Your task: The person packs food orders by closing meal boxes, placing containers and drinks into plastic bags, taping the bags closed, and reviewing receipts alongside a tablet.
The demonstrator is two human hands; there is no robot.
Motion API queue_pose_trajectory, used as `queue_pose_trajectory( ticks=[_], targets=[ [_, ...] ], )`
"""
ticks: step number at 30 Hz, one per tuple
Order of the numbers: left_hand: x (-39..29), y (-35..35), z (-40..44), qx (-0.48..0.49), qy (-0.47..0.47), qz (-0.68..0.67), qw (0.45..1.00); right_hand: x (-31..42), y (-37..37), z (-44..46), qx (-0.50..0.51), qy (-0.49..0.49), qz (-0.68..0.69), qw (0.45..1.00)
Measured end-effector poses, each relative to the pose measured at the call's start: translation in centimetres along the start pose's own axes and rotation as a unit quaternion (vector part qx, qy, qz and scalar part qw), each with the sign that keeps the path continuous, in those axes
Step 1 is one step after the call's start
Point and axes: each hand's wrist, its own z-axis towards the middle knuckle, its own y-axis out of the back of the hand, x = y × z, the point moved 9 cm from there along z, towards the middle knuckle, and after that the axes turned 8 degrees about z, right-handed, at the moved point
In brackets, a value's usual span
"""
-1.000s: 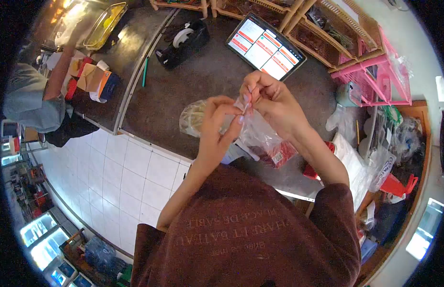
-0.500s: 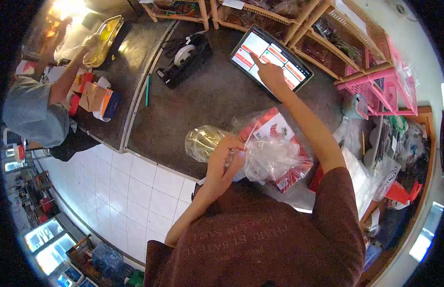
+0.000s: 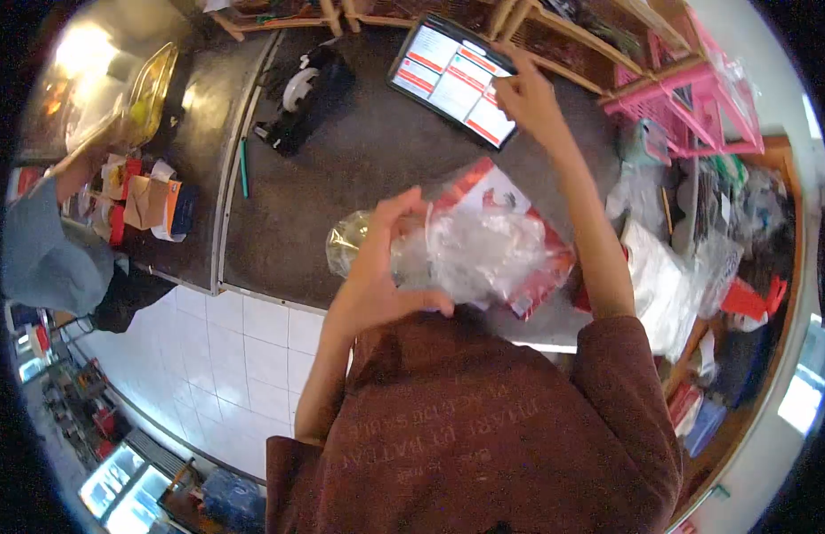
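My left hand [image 3: 381, 276] is spread, thumb and fingers apart, at the left side of a clear plastic bag [image 3: 474, 258]. Behind and under the bag lies a red and white printed box [image 3: 490, 191]. A round, yellowish clear-wrapped item [image 3: 344, 242] sits just left of my left hand, partly hidden by it. My right hand [image 3: 528, 98] is over the right edge of a lit tablet [image 3: 452, 80], its fingers curled; whether a fingertip touches the screen I cannot tell. Nothing shows in its grasp.
A black tape dispenser [image 3: 305, 98] and a green stick [image 3: 244, 167] lie at the left. Wooden racks [image 3: 555, 62] and a pink basket [image 3: 688, 107] stand behind. White plastic bags [image 3: 657, 289] are at the right. Another person's arm [image 3: 83, 169] reaches over boxes at far left.
My left hand has let go of the bag's gathered top and spread open. My right hand, first at the bag, then pointing at the tablet's left part, has moved to its right edge.
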Motion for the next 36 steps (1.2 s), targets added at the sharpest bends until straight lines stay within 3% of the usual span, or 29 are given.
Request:
queue_pose_trajectory(
  ticks=[1, 5, 8, 9, 12, 17, 21, 24, 32, 33, 36],
  targets=[
    [-0.3, 0.2, 0.5, 0.001, -0.016, 0.077, 0.997, 0.4, 1.5, -2.0, -0.007, -0.016, 0.019, 1.0],
    [-0.4, -0.6, 1.9, 0.066, 0.002, 0.059, 0.996, -0.2, 8.2, -10.7, -0.095, -0.043, 0.042, 0.994],
    [-0.3, -0.8, 3.1, 0.035, -0.061, 0.071, 0.995, 0.2, 11.0, -18.7, -0.222, -0.073, 0.032, 0.972],
    [0.4, -1.3, 3.1, 0.055, 0.003, -0.063, 0.997, -0.6, 11.4, -21.3, -0.256, -0.086, 0.048, 0.962],
    [1.8, -2.0, 3.7, 0.091, 0.04, -0.152, 0.983, -3.9, 11.6, -28.7, -0.321, -0.092, 0.035, 0.942],
    [1.2, -2.0, 4.9, 0.105, 0.004, -0.056, 0.993, -4.7, 6.7, -38.1, -0.408, -0.158, 0.132, 0.889],
    [1.3, -2.3, 5.7, 0.121, -0.012, -0.033, 0.992, -6.2, 2.9, -44.7, -0.455, -0.226, 0.126, 0.852],
    [1.4, -2.6, 5.2, 0.138, 0.071, -0.012, 0.988, -6.8, 0.4, -48.5, -0.461, -0.254, 0.119, 0.842],
    [2.2, -3.3, 6.2, 0.197, 0.03, 0.016, 0.98, -8.9, -4.1, -56.6, -0.486, -0.297, 0.137, 0.81],
    [2.7, -4.9, 5.8, 0.281, 0.148, -0.117, 0.941, -9.1, -4.4, -57.5, -0.488, -0.3, 0.13, 0.809],
    [4.9, -3.4, 7.6, 0.215, 0.096, -0.036, 0.971, -9.3, -5.1, -59.9, -0.494, -0.288, 0.135, 0.809]
  ],
)
